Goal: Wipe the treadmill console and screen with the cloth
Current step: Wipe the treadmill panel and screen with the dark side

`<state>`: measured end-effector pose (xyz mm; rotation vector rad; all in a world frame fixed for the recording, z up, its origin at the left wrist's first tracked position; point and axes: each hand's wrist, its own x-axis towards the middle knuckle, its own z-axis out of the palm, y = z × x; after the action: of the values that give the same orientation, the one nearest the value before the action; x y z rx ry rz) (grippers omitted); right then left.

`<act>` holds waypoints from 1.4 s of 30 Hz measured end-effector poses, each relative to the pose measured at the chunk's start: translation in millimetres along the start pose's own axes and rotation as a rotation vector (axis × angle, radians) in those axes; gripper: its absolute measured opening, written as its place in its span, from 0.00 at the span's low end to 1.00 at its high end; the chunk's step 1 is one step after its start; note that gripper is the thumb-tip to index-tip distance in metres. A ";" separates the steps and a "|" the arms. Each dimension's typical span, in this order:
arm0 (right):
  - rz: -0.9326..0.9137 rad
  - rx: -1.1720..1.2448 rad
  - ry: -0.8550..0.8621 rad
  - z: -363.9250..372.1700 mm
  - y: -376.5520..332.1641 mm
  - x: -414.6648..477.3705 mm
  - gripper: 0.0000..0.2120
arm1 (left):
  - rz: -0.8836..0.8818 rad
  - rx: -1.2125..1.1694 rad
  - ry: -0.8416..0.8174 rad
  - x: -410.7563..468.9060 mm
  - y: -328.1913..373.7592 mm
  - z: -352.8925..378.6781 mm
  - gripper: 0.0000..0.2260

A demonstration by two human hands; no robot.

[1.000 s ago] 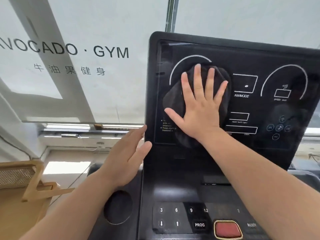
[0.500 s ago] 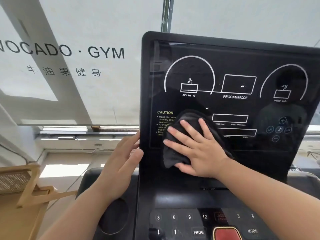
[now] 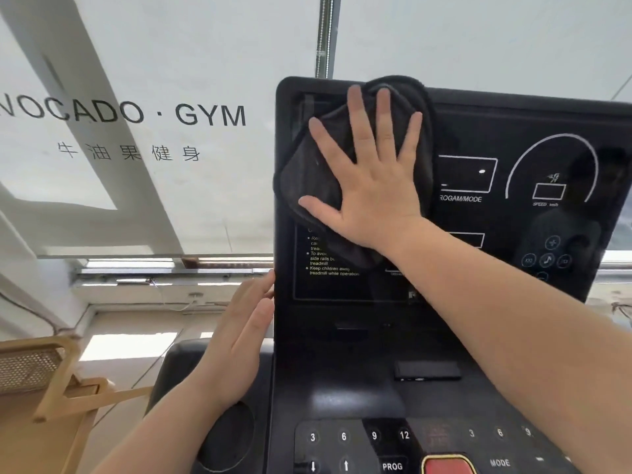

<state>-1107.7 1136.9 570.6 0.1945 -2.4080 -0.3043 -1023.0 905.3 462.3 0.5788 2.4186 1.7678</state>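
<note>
Biggest in my feed: white panel [image 3: 171, 46] w/ GYM lettering [image 3: 210, 115], behind everything. Next, black treadmill console [image 3: 359, 354], its upright screen [image 3: 513, 148] up top, number keys along the btm. Dark grey cloth [image 3: 307, 172] sits on the screen's upper-left corner, its top edge reaching the frame's top rim. Right hand [image 3: 376, 193] lies flat on the cloth, fingers straight and spread, pressing it to the glass, no curl. Left hand [image 3: 236, 347] relaxed, fingers straight, tips touching the console's left edge. Round cup holder [image 3: 225, 436] just below the left wrist. Red button [image 3: 448, 465] at btm, partly cut off.
</note>
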 end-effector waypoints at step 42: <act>0.136 -0.019 0.014 12.8 87.3 -73.2 0.45 | -0.032 0.272 -0.036 -1.4 6.5 9.6 0.33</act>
<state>-1066.3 1239.0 539.1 0.0239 -2.3899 -0.2616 -1017.2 915.2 465.1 0.5867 2.6466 1.4128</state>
